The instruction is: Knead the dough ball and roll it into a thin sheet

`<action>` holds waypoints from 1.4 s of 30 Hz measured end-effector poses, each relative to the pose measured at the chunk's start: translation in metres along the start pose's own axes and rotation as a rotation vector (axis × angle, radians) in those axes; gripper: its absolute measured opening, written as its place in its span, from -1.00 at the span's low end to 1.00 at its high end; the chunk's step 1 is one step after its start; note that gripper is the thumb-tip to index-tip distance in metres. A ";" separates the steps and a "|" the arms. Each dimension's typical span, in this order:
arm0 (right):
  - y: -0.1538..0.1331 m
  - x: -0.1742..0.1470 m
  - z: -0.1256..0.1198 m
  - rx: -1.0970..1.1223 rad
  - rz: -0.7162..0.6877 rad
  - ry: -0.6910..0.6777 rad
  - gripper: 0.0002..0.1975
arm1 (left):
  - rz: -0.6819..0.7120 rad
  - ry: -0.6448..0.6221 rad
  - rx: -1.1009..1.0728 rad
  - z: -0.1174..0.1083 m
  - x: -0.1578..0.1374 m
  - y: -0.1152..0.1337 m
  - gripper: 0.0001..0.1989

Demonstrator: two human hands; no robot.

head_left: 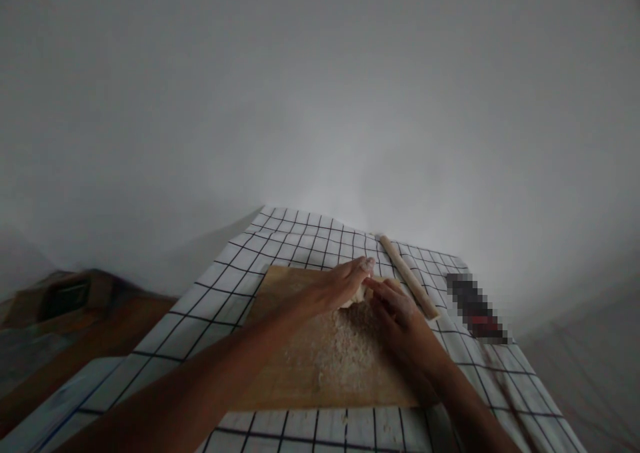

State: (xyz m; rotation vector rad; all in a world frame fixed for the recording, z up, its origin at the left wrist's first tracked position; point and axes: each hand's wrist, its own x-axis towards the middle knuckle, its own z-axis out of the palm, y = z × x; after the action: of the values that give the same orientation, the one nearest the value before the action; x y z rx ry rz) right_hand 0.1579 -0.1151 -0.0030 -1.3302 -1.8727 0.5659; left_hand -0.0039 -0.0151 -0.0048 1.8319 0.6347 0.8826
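Observation:
A pale lump of dough [357, 297] sits near the far right part of a wooden board [280, 346], mostly covered by my hands. My left hand [345, 283] curves over its left and top side, with a floury patch at the fingertips. From the right, my right hand [395, 304] presses bent fingers against the same lump, close to the left fingertips. Loose flour and dough crumbs [347, 353] are scattered on the board just in front of the hands.
Right of the board, a wooden rolling pin [410, 278] lies slantwise on the checked tablecloth [320, 233]. Further right is a pixelated dark object [477, 309]. A plain wall [320, 106] stands behind the table. A cardboard box [65, 299] is at the far left.

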 end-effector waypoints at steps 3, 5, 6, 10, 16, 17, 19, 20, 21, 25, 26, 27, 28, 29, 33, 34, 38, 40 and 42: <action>-0.002 0.000 -0.006 0.021 0.001 0.000 -0.64 | 0.005 0.010 0.030 0.001 0.002 -0.002 -0.54; -0.002 0.000 -0.013 0.058 0.032 0.028 -0.69 | -0.002 0.030 0.024 0.000 0.005 -0.007 -0.55; -0.001 0.000 -0.016 0.053 0.052 0.051 -0.72 | -0.010 0.047 0.019 0.000 0.007 -0.010 -0.55; 0.013 0.002 -0.017 -0.123 0.087 0.080 -0.79 | -0.041 0.071 0.018 -0.001 0.010 -0.017 -0.56; 0.019 0.002 -0.006 -0.216 0.107 0.040 -0.78 | -0.009 0.064 0.062 0.002 0.008 -0.015 -0.56; 0.018 0.002 -0.006 -0.213 0.106 0.035 -0.79 | -0.007 0.061 0.057 0.002 0.008 -0.014 -0.57; 0.016 0.002 -0.005 -0.206 0.103 0.023 -0.79 | -0.010 0.050 0.042 0.002 0.007 -0.014 -0.58; 0.015 0.002 -0.005 -0.203 0.099 0.018 -0.80 | -0.014 0.047 0.035 0.001 0.007 -0.013 -0.59; 0.014 0.002 -0.005 -0.201 0.094 0.010 -0.80 | -0.020 0.042 0.029 0.001 0.007 -0.013 -0.60; 0.011 0.002 -0.004 -0.219 0.080 -0.014 -0.79 | -0.053 0.036 0.029 0.000 0.006 -0.009 -0.62; 0.010 0.002 -0.003 -0.227 0.078 -0.020 -0.79 | -0.059 0.038 0.035 0.000 0.006 -0.008 -0.62; 0.010 0.002 -0.002 -0.234 0.076 -0.025 -0.79 | -0.060 0.041 0.042 0.000 0.006 -0.008 -0.62; 0.009 0.002 -0.002 -0.239 0.073 -0.031 -0.79 | -0.056 0.047 0.049 0.000 0.006 -0.008 -0.62; 0.009 0.002 -0.002 -0.240 0.069 -0.040 -0.79 | -0.048 0.052 0.055 0.001 0.006 -0.008 -0.61; 0.008 0.001 -0.004 -0.238 0.047 -0.096 -0.79 | -0.036 0.052 0.051 0.001 0.007 -0.011 -0.60; 0.008 0.000 -0.005 -0.245 0.041 -0.114 -0.80 | -0.037 0.050 0.045 0.001 0.008 -0.012 -0.59; 0.003 -0.003 -0.006 -0.187 0.034 -0.134 -0.81 | -0.060 0.053 -0.026 0.001 0.009 -0.015 -0.58; 0.003 -0.003 -0.003 -0.114 0.035 -0.073 -0.80 | -0.089 0.048 -0.083 0.001 0.010 -0.017 -0.58; 0.004 -0.001 0.002 -0.107 0.026 -0.016 -0.79 | -0.107 0.045 -0.116 0.001 0.012 -0.019 -0.57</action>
State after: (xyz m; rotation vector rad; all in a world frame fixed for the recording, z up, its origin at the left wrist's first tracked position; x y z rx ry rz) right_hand 0.1590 -0.1150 -0.0072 -1.4252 -1.9241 0.4965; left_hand 0.0030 0.0007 -0.0192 1.6628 0.6892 0.8739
